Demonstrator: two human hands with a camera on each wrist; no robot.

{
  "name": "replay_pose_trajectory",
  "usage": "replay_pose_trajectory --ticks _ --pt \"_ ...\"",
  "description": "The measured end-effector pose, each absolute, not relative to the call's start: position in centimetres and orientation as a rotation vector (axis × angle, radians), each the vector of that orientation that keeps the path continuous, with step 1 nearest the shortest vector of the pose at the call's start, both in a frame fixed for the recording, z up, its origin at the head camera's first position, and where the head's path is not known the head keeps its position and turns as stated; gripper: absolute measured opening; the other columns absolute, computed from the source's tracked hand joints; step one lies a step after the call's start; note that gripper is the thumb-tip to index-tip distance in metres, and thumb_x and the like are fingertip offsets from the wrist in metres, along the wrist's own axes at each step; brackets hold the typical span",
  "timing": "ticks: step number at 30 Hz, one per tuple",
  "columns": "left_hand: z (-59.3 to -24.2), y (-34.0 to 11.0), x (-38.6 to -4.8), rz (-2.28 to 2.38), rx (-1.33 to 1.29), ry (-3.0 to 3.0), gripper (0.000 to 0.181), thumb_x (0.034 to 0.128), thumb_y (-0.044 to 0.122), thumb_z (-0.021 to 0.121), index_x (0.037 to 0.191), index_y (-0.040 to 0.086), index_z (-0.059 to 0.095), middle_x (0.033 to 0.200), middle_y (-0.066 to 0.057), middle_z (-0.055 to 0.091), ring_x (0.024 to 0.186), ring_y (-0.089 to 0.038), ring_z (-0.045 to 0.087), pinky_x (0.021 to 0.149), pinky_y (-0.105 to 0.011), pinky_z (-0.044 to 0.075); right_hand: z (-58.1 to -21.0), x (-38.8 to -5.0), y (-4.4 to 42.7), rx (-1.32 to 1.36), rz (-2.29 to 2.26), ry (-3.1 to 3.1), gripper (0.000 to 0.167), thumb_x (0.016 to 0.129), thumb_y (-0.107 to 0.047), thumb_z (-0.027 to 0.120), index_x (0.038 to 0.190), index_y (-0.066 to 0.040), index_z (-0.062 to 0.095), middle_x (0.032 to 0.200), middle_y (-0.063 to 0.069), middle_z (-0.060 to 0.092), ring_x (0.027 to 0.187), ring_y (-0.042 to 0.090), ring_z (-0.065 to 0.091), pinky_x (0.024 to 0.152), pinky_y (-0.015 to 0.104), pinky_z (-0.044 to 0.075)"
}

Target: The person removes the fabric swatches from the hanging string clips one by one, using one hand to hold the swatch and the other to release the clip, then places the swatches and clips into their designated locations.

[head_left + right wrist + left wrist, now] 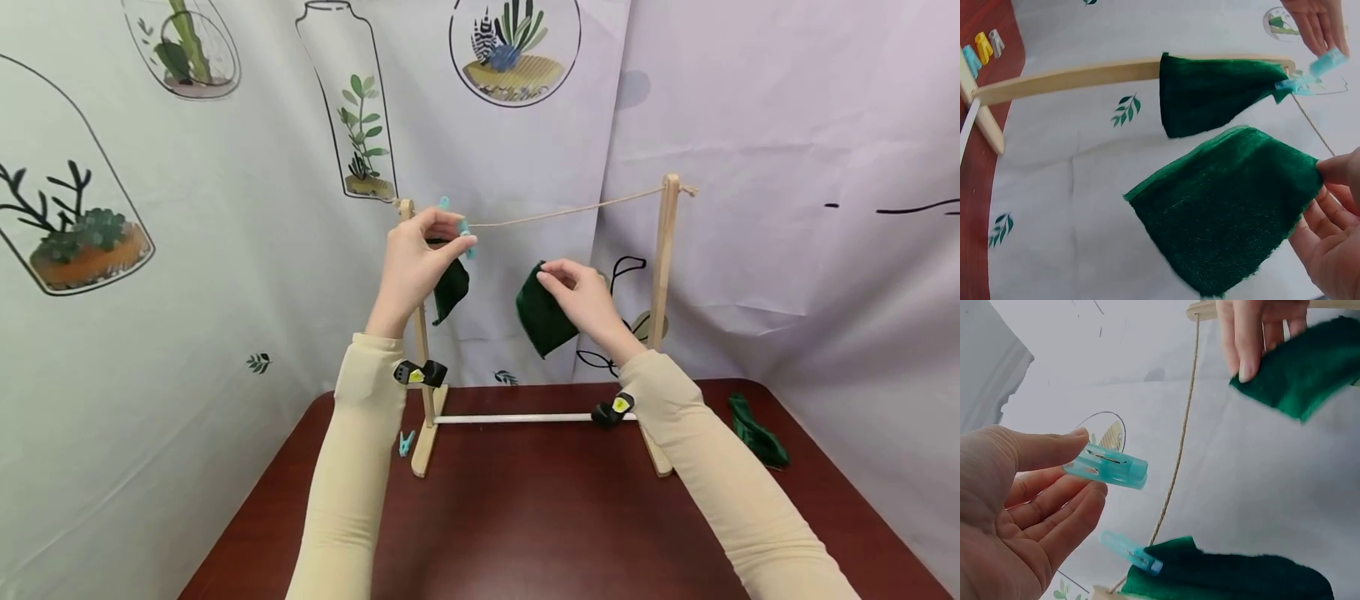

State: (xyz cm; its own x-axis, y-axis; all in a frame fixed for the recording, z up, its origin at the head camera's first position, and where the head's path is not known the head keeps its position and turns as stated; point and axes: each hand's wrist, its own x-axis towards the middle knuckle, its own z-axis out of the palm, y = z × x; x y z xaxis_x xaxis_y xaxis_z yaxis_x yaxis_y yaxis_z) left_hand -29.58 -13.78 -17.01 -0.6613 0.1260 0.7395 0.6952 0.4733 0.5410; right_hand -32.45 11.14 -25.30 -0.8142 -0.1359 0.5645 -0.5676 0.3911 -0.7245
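Note:
Between thumb and fingers, my left hand [415,265] pinches a light-blue clothespin [1110,465] close to the rope line [1180,450]. My right hand [581,298] holds a dark green velvety cloth [1229,206] by one corner, and the rest hangs down below the line's height. A second green cloth [1216,94] hangs near the left post, held on the line by another light-blue clothespin [1129,550]. In the head view my left hand partly covers that hanging cloth. The cloth in my right hand is apart from both the line and the clothespin in my left.
The rope spans two wooden posts [663,267], joined low down by a white rod [517,419]. A crumpled green cloth [757,433] lies at the right of the dark red table [525,517]. Yellow [984,48] and grey [996,44] clothespins lie by the left foot with a blue one [406,443].

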Motion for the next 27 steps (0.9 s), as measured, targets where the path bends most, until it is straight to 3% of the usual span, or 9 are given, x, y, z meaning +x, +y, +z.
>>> replay_pose_trajectory --ticks 6,9,18,22,27 --pt "-17.6 -15.1 -29.1 -1.154 -0.625 -2.124 0.03 0.0889 0.023 0.08 0.113 0.006 0.072 0.103 -0.006 0.072 0.095 -0.015 0.065 0.085 -0.03 0.055 -25.9 -32.1 13.3 0.557 1.321 -2.227 0.034 0.105 -0.029 0.056 0.126 -0.005 0.065 0.111 0.015 0.068 0.095 0.029 0.064 0.082 0.041 0.048" --pt "-18.1 -15.9 -28.9 -1.155 -0.606 -2.139 0.033 0.089 0.026 0.08 0.115 0.007 0.072 0.104 -0.006 0.071 0.097 -0.015 0.065 0.087 -0.033 0.054 -26.1 -31.8 14.3 0.528 1.258 -2.25 0.035 0.106 -0.03 0.054 0.129 -0.006 0.064 0.112 0.015 0.067 0.098 0.031 0.064 0.085 0.044 0.049" --pt "-19.5 -18.0 -28.2 -1.117 -0.585 -2.165 0.037 0.0895 0.027 0.08 0.118 0.005 0.071 0.106 -0.009 0.071 0.1 -0.018 0.066 0.089 -0.036 0.056 -27.0 -30.4 17.4 0.55 1.057 -2.368 0.035 0.107 -0.031 0.051 0.132 -0.01 0.065 0.111 0.015 0.069 0.094 0.03 0.064 0.074 0.044 0.05" --pt "-20.2 -19.2 -27.9 -1.081 -0.569 -2.196 0.038 0.0905 0.027 0.079 0.12 0.004 0.07 0.106 -0.01 0.071 0.1 -0.02 0.067 0.089 -0.038 0.057 -27.5 -29.8 18.7 0.545 0.968 -2.444 0.034 0.107 -0.03 0.051 0.131 -0.011 0.066 0.102 0.015 0.068 0.076 0.027 0.06 0.057 0.038 0.043" --pt "-21.3 -20.7 -27.7 -1.058 -0.527 -2.247 0.038 0.091 0.029 0.078 0.119 0.005 0.07 0.107 -0.01 0.071 0.099 -0.022 0.067 0.089 -0.041 0.056 -28.2 -29.0 20.6 0.539 0.882 -2.489 0.031 0.107 -0.029 0.053 0.127 -0.012 0.069 0.096 0.015 0.071 0.067 0.024 0.055 0.054 0.036 0.041"
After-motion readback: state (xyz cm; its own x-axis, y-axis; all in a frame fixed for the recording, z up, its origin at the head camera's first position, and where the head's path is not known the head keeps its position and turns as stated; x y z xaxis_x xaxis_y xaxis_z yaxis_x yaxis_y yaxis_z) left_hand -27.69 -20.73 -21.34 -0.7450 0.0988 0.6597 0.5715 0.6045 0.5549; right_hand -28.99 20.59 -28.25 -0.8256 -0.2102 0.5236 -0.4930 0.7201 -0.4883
